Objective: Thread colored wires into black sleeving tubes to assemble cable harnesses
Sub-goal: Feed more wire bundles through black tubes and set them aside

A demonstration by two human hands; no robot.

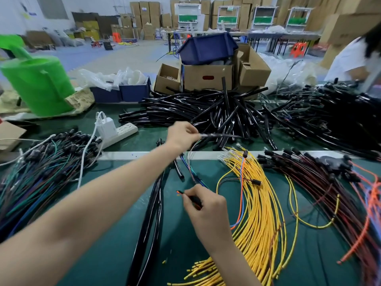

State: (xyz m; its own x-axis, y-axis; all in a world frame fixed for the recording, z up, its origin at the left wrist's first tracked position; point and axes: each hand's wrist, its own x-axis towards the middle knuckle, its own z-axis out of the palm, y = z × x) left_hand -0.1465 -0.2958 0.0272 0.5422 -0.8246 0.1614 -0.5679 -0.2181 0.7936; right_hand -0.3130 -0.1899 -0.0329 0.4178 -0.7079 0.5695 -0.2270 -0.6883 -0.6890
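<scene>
My left hand is raised over the green bench and pinches one end of a black sleeving tube that points right, blurred. Thin colored wires hang from that hand down toward my right hand. My right hand grips the lower wire ends, whose orange and green tips stick out to the left. A big pile of black sleeving tubes lies behind. A fan of yellow wires lies right of my right hand.
Dark green and blue wire bundles lie at left, red and black ones at right. Long black tubes run between my arms. A white power strip, cardboard boxes, a green can and another person stand behind.
</scene>
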